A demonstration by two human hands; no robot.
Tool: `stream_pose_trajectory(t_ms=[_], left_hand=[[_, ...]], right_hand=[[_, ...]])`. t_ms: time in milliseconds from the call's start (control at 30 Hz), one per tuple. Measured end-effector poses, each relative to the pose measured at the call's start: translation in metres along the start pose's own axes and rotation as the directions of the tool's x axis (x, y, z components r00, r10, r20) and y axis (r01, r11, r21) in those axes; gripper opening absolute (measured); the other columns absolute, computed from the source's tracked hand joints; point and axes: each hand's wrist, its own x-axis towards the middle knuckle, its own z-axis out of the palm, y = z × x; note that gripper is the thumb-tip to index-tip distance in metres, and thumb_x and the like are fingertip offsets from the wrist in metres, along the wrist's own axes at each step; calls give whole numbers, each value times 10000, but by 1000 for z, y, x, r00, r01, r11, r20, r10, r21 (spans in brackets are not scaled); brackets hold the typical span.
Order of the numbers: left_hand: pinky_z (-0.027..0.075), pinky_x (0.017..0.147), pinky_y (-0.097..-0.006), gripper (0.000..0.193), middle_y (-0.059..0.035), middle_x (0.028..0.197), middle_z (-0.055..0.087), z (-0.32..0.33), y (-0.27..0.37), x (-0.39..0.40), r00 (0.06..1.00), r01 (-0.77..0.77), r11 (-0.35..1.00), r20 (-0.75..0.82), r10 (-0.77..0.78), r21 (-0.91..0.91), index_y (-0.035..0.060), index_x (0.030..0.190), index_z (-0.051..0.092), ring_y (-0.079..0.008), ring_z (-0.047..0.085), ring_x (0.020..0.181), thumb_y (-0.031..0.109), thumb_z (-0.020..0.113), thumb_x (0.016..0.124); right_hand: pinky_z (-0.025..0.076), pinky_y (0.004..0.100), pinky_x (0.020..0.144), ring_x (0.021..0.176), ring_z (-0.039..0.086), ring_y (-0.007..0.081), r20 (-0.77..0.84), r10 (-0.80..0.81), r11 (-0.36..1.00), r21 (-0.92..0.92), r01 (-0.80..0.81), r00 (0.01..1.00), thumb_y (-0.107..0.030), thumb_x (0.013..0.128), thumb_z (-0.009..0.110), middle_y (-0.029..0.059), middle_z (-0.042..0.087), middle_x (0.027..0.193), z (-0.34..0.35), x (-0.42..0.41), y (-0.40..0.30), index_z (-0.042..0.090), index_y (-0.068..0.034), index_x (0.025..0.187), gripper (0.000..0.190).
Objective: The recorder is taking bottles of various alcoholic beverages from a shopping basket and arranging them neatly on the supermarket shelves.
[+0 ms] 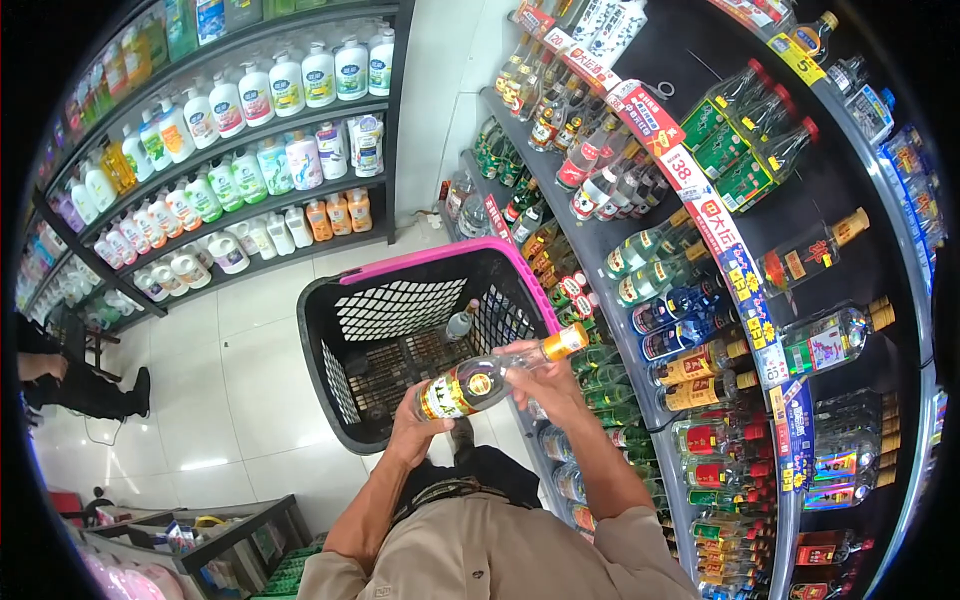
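Between both hands I hold a clear glass liquor bottle (pixel 469 386), lying nearly sideways with its gold cap pointing right. My left hand (pixel 414 427) grips the base end of it. At the shoulder and neck, my right hand (pixel 544 382) has its fingers wrapped around the glass. The bottle bears a colourful label with writing and a round gold emblem. Just beyond the bottle stands a black plastic shopping basket (pixel 311 315) with mesh walls and a pink handle (pixel 450 255). Inside the basket, a small clear bottle (pixel 461 322) stands near the far right corner.
On the right, a tiered shelf (pixel 645 375) carries many liquor bottles and price strips. Pump bottles (pixel 285 82) of toiletries fill the far-left shelves. A person's leg (pixel 97 386) shows at the left edge. A display rack (pixel 232 532) stands at the lower left on the tiled floor (pixel 225 345).
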Motion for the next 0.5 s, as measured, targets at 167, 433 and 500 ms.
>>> stream_pose_trajectory(t_ms=[167, 433, 500], left_hand=[[449, 984, -355, 799, -88, 1180, 540, -3, 5, -7, 999, 34, 999, 4, -33, -8, 20, 1306, 389, -202, 541, 1114, -91, 779, 617], [449, 976, -355, 795, -76, 1174, 539, -9, 4, -10, 999, 35, 999, -11, -35, -7, 26, 1301, 396, -197, 540, 1099, -87, 781, 615], [450, 973, -354, 792, -74, 1172, 539, -9, 4, -9, 999, 38, 999, -19, -38, 4, 26, 1298, 400, -196, 540, 1095, -88, 781, 613]], right_hand=[[462, 208, 468, 583, 536, 58, -57, 7, 999, -31, -9, 998, -122, 841, 695, 91, 662, 1042, 12, -5, 4, 562, 4, 1146, 356], [482, 214, 532, 611, 552, 61, -91, 0, 999, -38, -4, 996, -142, 843, 689, 60, 650, 931, 18, -11, 12, 569, 4, 1151, 362], [481, 213, 531, 615, 556, 62, -86, -3, 1000, 0, 3, 996, -144, 843, 686, 51, 642, 888, 18, -11, 13, 572, 6, 1151, 362]])
